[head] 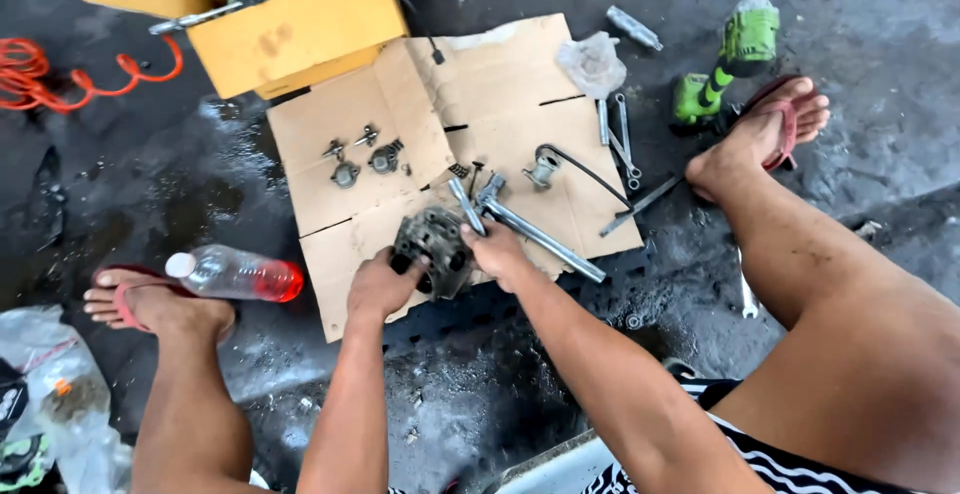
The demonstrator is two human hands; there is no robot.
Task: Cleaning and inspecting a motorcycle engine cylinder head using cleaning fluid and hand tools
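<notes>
A dark, greasy engine part rests on a flattened sheet of cardboard on the wet floor. My left hand grips its near left side. My right hand holds its right side, fingers closed next to a metal T-shaped wrench that lies slanting across the cardboard. Small metal fittings lie on the cardboard's left part, and a small metal piece with a black hose sits right of centre.
A yellow box of parts stands at the back. Spanners, a green power tool and a plastic bag lie at the right. A plastic bottle lies by my left foot. An orange coiled hose is far left.
</notes>
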